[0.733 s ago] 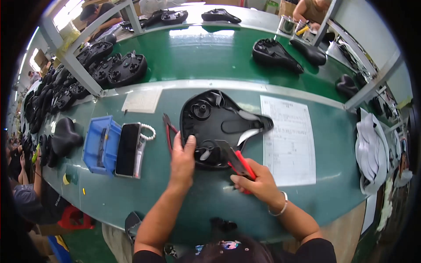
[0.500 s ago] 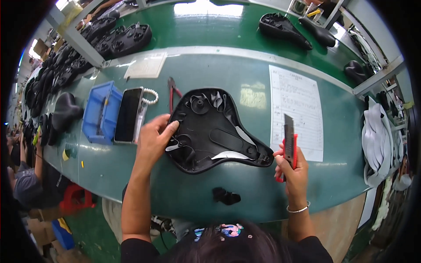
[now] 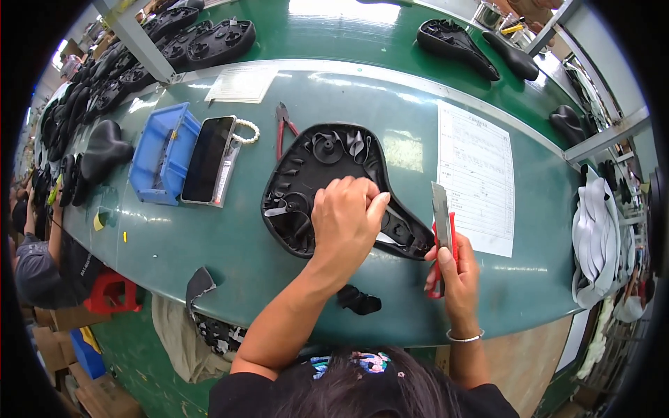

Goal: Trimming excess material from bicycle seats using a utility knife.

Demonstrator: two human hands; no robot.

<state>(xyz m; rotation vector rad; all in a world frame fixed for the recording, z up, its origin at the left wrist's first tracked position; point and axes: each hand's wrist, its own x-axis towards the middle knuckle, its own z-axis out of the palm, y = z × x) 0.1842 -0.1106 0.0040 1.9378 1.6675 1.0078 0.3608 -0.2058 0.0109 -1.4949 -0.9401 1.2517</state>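
An upturned black bicycle saddle [image 3: 282, 177] lies on the table in front of me, its hollow underside showing and its narrow nose toward the right. Over its middle is my left hand [image 3: 348, 219], fingers curled and closed; whatever they pinch is hidden beneath them. My right hand [image 3: 453, 268] is wrapped round a red utility knife [image 3: 443, 226] beside the saddle's nose, the long blade out and pointing up. A bit of white material [image 3: 390, 239] shows inside the saddle, right of my left hand.
Beyond the saddle lie red-handled cutters [image 3: 282, 132]; left are a phone [image 3: 209, 160] and a blue bin [image 3: 150, 177]. A printed sheet [image 3: 481, 181] lies right. Black scraps [image 3: 359, 301] are near the front edge. More saddles [image 3: 456, 49] sit behind; a person [image 3: 49, 265] is far left.
My left hand has moved right, from the saddle's left edge to over its middle, and its fingers have curled. The knife in my right hand has shifted slightly left. A black scrap at left is uncovered.
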